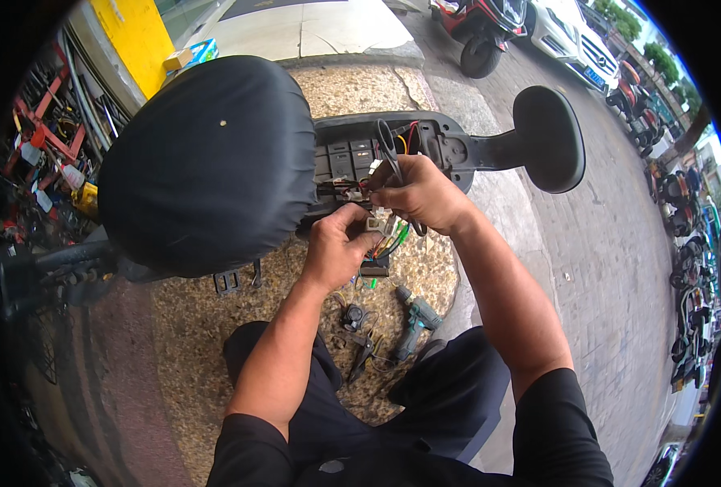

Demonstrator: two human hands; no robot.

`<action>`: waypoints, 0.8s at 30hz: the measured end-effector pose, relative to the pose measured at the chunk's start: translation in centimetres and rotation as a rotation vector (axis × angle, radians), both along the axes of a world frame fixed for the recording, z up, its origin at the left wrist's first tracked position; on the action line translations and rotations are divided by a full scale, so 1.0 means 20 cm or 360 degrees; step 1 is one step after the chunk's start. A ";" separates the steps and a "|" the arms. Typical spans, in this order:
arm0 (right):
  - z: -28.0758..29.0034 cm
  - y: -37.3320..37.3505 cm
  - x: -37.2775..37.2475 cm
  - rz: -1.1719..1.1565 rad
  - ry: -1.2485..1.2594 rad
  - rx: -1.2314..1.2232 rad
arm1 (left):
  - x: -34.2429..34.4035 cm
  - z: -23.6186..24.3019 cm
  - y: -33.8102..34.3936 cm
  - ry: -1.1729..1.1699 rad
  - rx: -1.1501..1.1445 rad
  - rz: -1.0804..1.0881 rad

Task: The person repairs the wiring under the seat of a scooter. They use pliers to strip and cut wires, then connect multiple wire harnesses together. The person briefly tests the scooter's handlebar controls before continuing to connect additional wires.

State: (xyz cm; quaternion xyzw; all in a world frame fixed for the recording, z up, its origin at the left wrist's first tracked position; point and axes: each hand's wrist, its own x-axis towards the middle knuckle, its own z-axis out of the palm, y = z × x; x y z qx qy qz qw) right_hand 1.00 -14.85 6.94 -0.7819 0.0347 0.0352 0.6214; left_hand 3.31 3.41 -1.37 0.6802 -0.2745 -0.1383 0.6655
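Note:
My left hand (338, 243) pinches a white plastic wire connector (382, 224), with coloured wires (393, 239) hanging below it. Close above, my right hand (425, 195) is closed around a dark tool with long loops (387, 140), which looks like scissors. Its fingertips are bent in beside the connector; whether they also grip a wire is hidden. Both hands are at the near side of a scooter's open body compartment (340, 157), where red and yellow wires show. The black scooter seat (214, 166) is to the left, the padded backrest (550, 140) to the right.
On the speckled ground below my hands lie a cordless drill (417, 325), pliers (361, 357) and a small round black part (353, 317). A dark box (374, 267) hangs or rests under the wires. Cluttered tools (52, 162) fill the left; a red scooter (482, 32) stands beyond.

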 end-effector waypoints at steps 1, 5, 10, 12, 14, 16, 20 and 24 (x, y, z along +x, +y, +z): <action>0.00 0.00 0.00 0.0009 0.0030 0.0024 | 0.01 0.00 0.00 0.0001 0.0010 -0.0015; 0.02 0.00 -0.01 0.0032 0.0071 0.0032 | 0.02 0.00 0.00 0.0043 -0.0005 -0.0066; 0.04 -0.01 -0.01 0.0026 0.0093 0.0034 | 0.00 0.03 -0.01 0.0108 -0.0042 -0.0092; 0.04 -0.01 -0.01 0.0041 0.0073 0.0025 | -0.01 0.04 -0.02 0.0157 -0.0120 -0.0140; 0.04 -0.01 -0.02 0.0055 0.0055 0.0020 | -0.01 0.04 -0.02 0.0219 -0.0150 -0.0147; 0.03 0.00 -0.02 0.0066 0.0032 0.0029 | -0.02 0.03 -0.03 0.0259 -0.0193 -0.0158; 0.03 0.02 -0.03 0.0004 0.0017 0.0066 | -0.04 0.00 -0.05 0.0418 -0.0345 -0.0188; 0.04 0.03 -0.05 -0.0011 0.0026 0.0099 | -0.05 0.02 -0.05 0.0585 -0.0469 -0.0190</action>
